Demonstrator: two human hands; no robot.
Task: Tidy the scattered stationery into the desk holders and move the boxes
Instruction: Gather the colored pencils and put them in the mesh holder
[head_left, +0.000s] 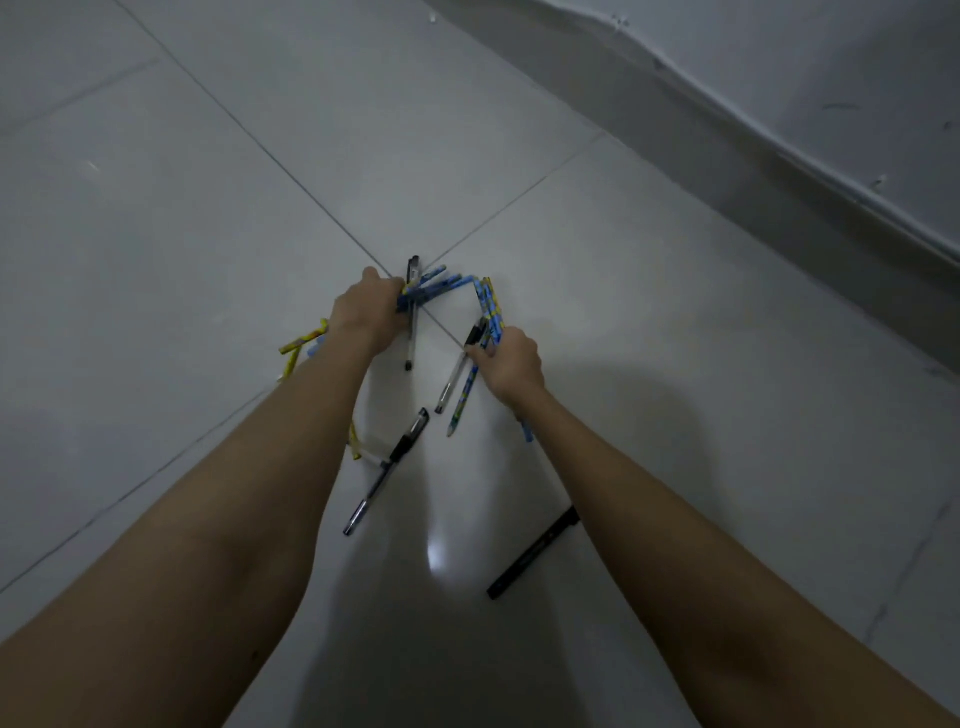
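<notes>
- I am seeing my left hand gripping a fan of blue pencils together with a black-capped pen; the fingers themselves are curling out of sight behind the knuckles.
- My right hand is clutching a second bundle of blue and yellow pencils plus a clear pen; one blue tip is poking out below the wrist, the rest hiding under it.
- Yellow pencils are lying on the floor just beyond my left forearm, partly covered by it, so I cannot count them.
- A black-grip pen is resting on the tiles between my forearms, crossing another yellow pencil that the left arm is mostly hiding.
- A black marker is lying beside my right forearm, its upper end tucking under the arm.
- The wall is running along the floor's far right edge; the light is dim and fine print is unreadable.
</notes>
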